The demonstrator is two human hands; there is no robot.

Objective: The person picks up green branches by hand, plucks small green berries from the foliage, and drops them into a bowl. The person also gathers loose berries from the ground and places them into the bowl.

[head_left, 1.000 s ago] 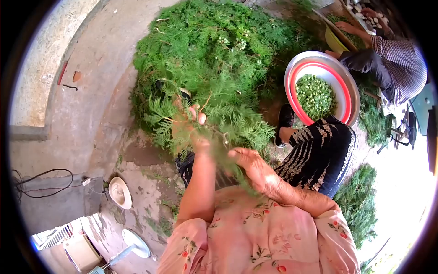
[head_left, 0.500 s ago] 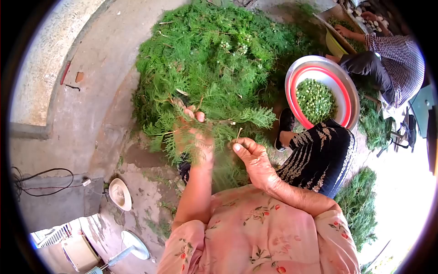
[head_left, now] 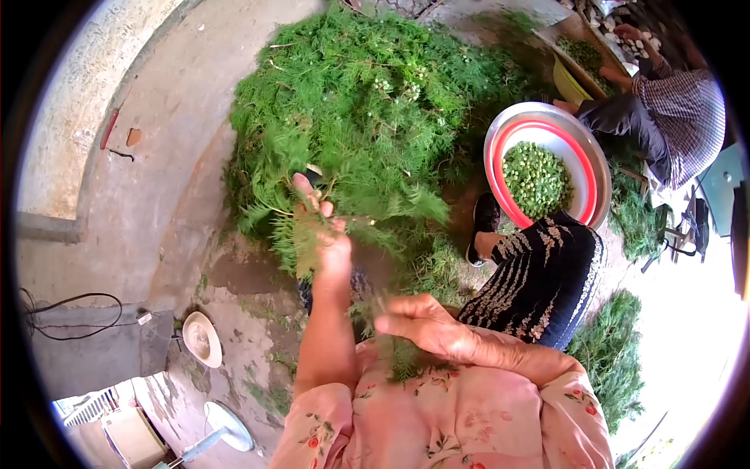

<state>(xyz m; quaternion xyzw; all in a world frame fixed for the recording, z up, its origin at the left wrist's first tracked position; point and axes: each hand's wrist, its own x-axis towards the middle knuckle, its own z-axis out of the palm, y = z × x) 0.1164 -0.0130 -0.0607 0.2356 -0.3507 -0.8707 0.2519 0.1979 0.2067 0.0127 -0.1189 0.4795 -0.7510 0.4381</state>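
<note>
My left hand [head_left: 330, 234] is wrapped round a leafy green branch [head_left: 301, 230] in front of a large pile of green branches [head_left: 336, 102]; leaves cover part of its fingers. Nearer my body, my right hand [head_left: 426, 324] is closed on a green sprig [head_left: 402, 359], blurred by motion, that hangs over the pink floral shirt. Small green seed pods [head_left: 537, 180] fill part of a white bowl with a red rim [head_left: 582, 148], nested in a metal basin [head_left: 603, 180] to the right.
At the upper right a person [head_left: 680, 117] in a checked shirt sits by a tray [head_left: 574, 47] and a yellow-green bowl [head_left: 569, 82]. A straw hat [head_left: 201, 340] and a fan [head_left: 228, 426] are at the lower left. More branches [head_left: 609, 356] lie at the right.
My right hand has moved down toward my body, with a sprig now below its fingers. My left hand has risen slightly with its branch. The other person's near hand has shifted right.
</note>
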